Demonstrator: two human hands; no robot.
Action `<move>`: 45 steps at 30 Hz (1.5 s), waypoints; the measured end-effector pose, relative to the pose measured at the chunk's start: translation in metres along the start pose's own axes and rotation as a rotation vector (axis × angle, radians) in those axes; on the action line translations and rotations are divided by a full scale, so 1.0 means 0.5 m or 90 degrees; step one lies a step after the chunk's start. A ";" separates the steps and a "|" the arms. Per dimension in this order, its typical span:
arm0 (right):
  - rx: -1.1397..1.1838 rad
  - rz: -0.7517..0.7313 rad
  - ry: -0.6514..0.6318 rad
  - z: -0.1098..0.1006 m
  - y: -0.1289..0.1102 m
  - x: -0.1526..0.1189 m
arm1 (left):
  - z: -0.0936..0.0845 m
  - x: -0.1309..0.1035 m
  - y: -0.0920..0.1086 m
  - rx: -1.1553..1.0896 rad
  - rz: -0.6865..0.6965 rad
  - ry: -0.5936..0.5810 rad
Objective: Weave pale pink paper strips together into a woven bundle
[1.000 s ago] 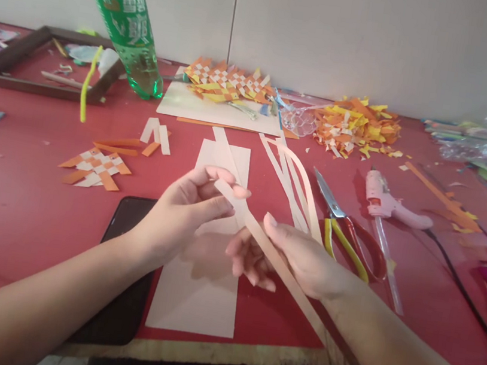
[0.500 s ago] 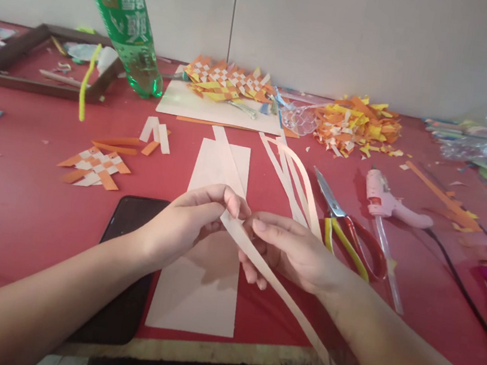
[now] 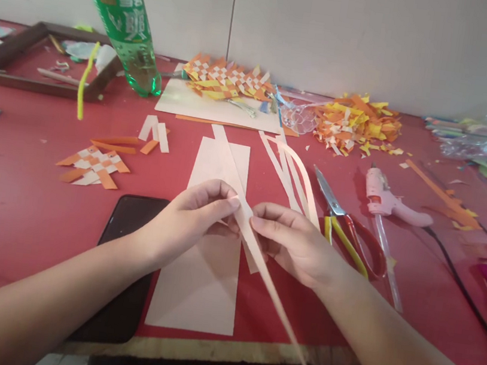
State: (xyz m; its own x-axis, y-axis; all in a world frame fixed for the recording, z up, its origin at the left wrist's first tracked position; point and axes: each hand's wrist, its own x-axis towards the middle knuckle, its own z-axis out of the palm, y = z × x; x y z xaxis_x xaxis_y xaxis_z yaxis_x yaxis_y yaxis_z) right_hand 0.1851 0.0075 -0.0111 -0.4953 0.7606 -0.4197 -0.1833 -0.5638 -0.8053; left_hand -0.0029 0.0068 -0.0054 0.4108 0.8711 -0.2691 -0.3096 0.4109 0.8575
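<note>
Left hand and right hand pinch the strip above the worktop; its upper end is hard to make out. Lengthwise it slants down rightward, past the near edge.

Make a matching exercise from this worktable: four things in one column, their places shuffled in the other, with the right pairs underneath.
Things
1. Narrow white paper strip
2. Black rectangular phone
3. Pink plastic glue gun
4. Green plastic bottle

Places
A. Just right of the dark rectangular frame
B. Partly covered from view by the left forearm
C. Right of the metal scissors with red and yellow handles
D. Pinched by the left hand and the right hand

Right pairs
1-D, 2-B, 3-C, 4-A
</note>
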 end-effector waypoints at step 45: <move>-0.352 -0.314 0.070 0.002 0.008 -0.015 | 0.006 -0.011 0.006 0.279 0.052 -0.036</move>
State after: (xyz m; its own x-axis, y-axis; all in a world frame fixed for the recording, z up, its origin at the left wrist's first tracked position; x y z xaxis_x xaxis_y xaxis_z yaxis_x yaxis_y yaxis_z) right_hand 0.1871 -0.0009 -0.0109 -0.3724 0.9276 0.0289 0.1053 0.0732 -0.9917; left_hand -0.0034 0.0026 -0.0002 0.4504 0.8747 -0.1789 0.0440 0.1784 0.9830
